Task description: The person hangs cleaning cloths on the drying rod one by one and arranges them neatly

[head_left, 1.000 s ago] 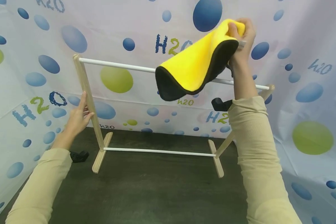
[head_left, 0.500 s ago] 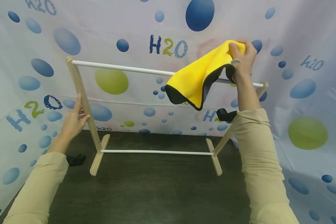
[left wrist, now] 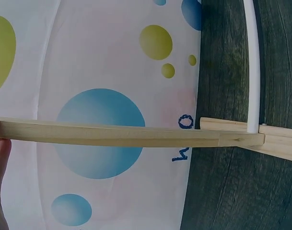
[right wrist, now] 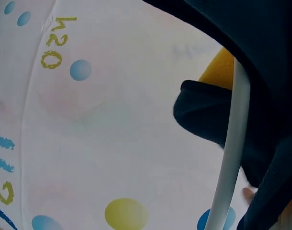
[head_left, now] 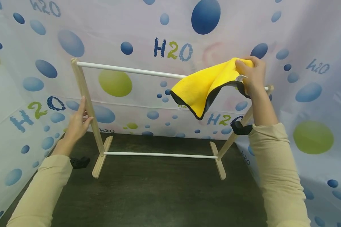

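A yellow cloth [head_left: 207,83] with a black underside and dark edging lies across the right part of the white top bar [head_left: 130,70] of a wooden rack. Its front corner hangs down before the bar. My right hand [head_left: 254,74] pinches the cloth's right end, beside a small white tag. The right wrist view shows the cloth's dark underside [right wrist: 203,110] close to the bar; only a bit of that hand appears there. On the other side, my left hand [head_left: 78,123] holds the left wooden post [head_left: 86,94], its fingertips also against the post [left wrist: 112,134] in the left wrist view.
The rack's lower white rod [head_left: 159,154] joins two wooden feet [head_left: 102,157] on a dark wood-grain surface [head_left: 159,195]. The right post [head_left: 230,143] leans outward. Behind and at both sides hangs a white sheet [head_left: 147,19] with blue and green dots and H2O lettering.
My right hand has come down and slightly right with the cloth, from above the bar to bar height, and the cloth now spreads over the bar. The left hand stays on the post.
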Tool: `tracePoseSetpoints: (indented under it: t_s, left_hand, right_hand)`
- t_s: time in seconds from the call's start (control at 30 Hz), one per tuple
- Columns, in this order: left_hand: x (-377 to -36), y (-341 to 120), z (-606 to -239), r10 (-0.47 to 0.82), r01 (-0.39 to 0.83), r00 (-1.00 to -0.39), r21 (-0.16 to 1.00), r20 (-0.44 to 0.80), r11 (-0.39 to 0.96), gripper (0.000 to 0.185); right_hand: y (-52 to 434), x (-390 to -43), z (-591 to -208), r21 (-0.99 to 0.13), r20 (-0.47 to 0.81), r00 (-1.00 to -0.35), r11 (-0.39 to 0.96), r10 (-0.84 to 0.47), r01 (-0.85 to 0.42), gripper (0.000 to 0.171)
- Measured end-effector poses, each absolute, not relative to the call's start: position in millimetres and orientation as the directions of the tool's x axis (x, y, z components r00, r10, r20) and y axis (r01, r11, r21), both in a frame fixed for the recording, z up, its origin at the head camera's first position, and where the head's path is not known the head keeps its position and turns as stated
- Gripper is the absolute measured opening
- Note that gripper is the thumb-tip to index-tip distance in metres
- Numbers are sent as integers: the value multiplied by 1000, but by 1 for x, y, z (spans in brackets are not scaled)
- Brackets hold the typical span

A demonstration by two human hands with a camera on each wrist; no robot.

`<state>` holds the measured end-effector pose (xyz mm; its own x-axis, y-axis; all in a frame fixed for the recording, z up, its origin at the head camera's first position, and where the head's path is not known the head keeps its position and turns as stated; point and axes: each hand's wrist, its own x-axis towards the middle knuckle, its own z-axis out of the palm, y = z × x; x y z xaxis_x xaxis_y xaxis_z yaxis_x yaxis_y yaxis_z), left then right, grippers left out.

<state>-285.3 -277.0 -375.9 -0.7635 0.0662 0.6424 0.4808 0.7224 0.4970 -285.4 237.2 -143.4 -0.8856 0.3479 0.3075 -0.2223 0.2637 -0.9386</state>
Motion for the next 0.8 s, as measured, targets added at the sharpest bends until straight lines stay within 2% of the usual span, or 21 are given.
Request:
tracePoseSetpoints:
  t_s: [0.13,0.3,0.4,0.53,0.6,0.7,0.8]
  left_hand:
    - [-284,-273,-377,58,480,-750,483,659,733,85]
    - [-282,-265,-377,-28,453,-717,497,696,740,76]
    - [-282,-255,-378,-134,473,-611,495,780,729,65]
    - [-286,-232,-372,-290,548,-383,469,877,693,50]
    - [-287,-216,-366,-322,601,-312,449,894,662,46]
    - [-289,-189,-357,-286,667,-291,408,913,623,41]
    - [-291,-162,-350,-188,732,-335,381,923,565,39]
  right_hand:
    - [243,-281,-147,-906,286,-893,401,347,-134,41]
    - [245,-279,-155,-865,308,-889,490,339,-112,45]
    - [247,-278,-159,-837,322,-883,538,341,-98,46]
    - [250,-278,-165,-796,342,-870,602,356,-67,49]
    - [251,-279,-167,-784,354,-862,618,364,-61,49]
    - [250,-281,-169,-773,373,-851,631,368,-66,49]
    - [250,-282,-170,-748,407,-841,659,356,-83,48]
